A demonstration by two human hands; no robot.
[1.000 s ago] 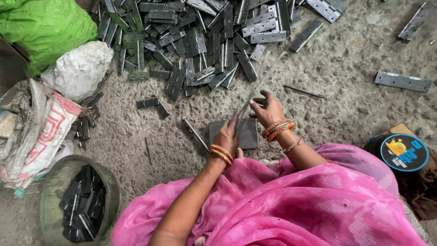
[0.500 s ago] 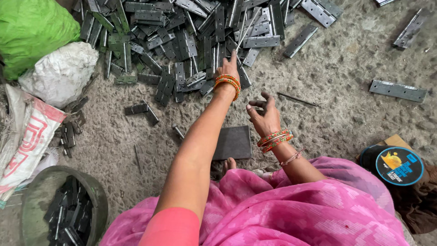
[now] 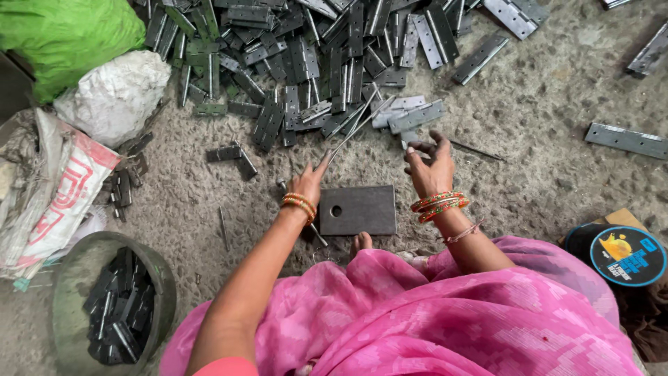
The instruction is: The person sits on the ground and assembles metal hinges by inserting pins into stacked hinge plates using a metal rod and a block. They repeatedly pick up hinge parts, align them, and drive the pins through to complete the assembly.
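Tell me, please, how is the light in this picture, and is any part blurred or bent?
Head view: soft, even daylight with only faint shadows; dull glare on some metal hinges in the pile; the left hand and the thin rods it holds look slightly smeared, the right hand is sharper; the wide lens bends the edges, as at the grey tub.

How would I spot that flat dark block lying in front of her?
Start at the big hinge pile at the top, then drop to the person's two hands. The dark metal block lies on the floor between their wrists: one thick plain rectangle with a single round hole, unlike the slim hinges.
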